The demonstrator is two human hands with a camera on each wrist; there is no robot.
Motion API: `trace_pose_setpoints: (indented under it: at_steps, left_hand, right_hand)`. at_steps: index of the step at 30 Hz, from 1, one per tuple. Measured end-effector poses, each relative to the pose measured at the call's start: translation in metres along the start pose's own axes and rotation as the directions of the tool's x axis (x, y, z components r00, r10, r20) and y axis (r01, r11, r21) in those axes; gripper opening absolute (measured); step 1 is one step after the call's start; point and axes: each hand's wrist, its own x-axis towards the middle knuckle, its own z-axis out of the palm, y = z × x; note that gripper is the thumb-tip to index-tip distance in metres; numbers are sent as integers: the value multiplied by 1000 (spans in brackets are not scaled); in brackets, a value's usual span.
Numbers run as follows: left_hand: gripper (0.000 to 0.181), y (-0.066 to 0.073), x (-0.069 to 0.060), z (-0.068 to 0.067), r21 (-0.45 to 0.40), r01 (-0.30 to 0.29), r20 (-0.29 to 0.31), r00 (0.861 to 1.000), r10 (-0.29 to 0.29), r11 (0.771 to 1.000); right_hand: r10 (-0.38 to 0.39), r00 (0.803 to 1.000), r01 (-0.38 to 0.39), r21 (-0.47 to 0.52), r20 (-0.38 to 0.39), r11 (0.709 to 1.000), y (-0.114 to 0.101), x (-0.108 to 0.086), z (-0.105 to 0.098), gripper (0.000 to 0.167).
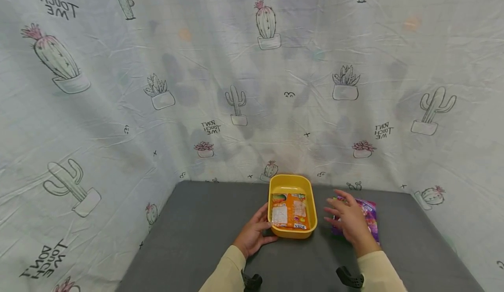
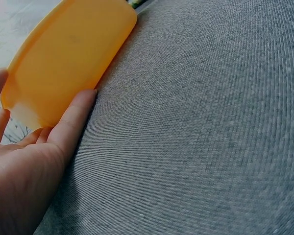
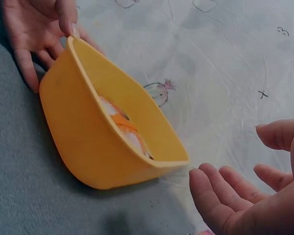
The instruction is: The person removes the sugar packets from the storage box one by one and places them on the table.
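Observation:
A yellow plastic container (image 1: pixel 292 179) stands on the grey table, with an orange snack packet (image 1: pixel 289 212) lying inside. My left hand (image 1: pixel 253 235) holds the container's near left corner. In the left wrist view its thumb (image 2: pixel 78 115) lies along the near wall, and other fingers wrap the far side of the corner. To the right, a purple packet (image 1: pixel 370 217) is partly hidden under my right hand (image 1: pixel 348 220). That hand has its fingers spread and slightly bent, holding nothing. Whether it touches the purple packet I cannot tell.
The grey table (image 1: pixel 197 231) reaches back to a white cactus-print curtain (image 1: pixel 197 86), which also rises on both sides. The container's far end stands close to the back curtain. Black straps (image 1: pixel 349 278) sit at both wrists.

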Motion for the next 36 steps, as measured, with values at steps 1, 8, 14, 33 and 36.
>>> trace_pose_setpoints:
  at_steps: [1, 8, 14, 33, 36]
  left_hand:
    - [75, 0, 0, 0, 0, 0, 1, 1000, 0, 1000]
    - [75, 0, 0, 0, 5, -8, 14, 1000, 8, 1000]
    - [75, 0, 0, 0, 6, -13, 19, 1000, 13, 1000]
    - [77, 0, 0, 1, -14, -6, 19, 1000, 6, 1000]
    - [77, 1, 0, 1, -8, -7, 22, 1000, 8, 1000]
  right_hand:
    - [-2, 1000, 2, 0, 5, 1000, 0, 1, 2, 70]
    - [7, 1000, -7, -3, 12, 1000, 1, 4, 13, 69]
    - [6, 999, -6, -4, 34, 1000, 0, 6, 23, 67]
    - [38, 998, -38, 7, 57, 999, 7, 14, 45, 69]
    - [45, 997, -45, 6, 60, 999, 9, 17, 48, 70]
